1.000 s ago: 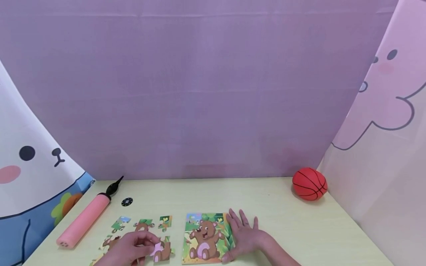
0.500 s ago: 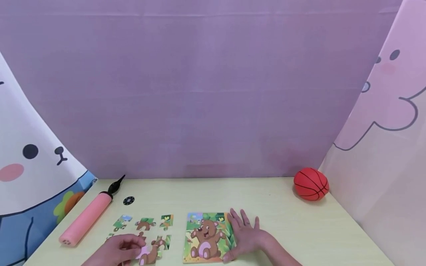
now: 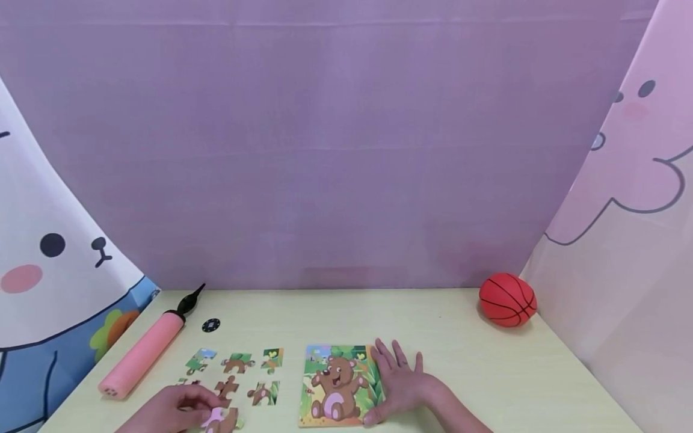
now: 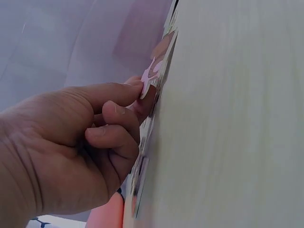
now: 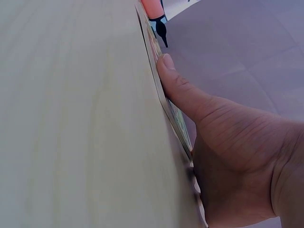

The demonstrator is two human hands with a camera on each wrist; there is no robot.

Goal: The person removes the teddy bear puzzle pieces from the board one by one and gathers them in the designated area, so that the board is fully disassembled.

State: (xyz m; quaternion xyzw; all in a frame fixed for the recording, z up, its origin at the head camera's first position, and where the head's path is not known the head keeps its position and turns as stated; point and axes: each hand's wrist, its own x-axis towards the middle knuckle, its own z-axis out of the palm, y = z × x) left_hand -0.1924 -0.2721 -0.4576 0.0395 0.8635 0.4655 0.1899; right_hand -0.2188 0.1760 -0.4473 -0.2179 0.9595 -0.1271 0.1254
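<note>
Between thumb and fingers my left hand (image 4: 80, 137) pinches a jigsaw piece (image 3: 221, 421) with a pink belly and brown leg; in the left wrist view it is tilted just off the table. Around it lie other jigsaw pieces: a brown one (image 3: 227, 388) by the fingertips, a brown and green one (image 3: 265, 394) to the right, and a row behind with a bear's-head piece (image 3: 237, 362). My right hand (image 3: 400, 385) lies with fingers spread over the right edge of a bear picture board (image 3: 338, 385), its thumb on the board in the right wrist view.
A pink hand pump (image 3: 143, 358) with a black nozzle lies at the left edge of the table. Near it is a small black disc (image 3: 211, 325). A red ball (image 3: 508, 300) sits at the back right. A purple cloth (image 3: 346, 150) hangs behind the table.
My left hand has carried the pink-bellied piece leftward, away from the bear board, uncovering the brown and green piece. The right hand keeps its place on the board. The head view has shifted slightly.
</note>
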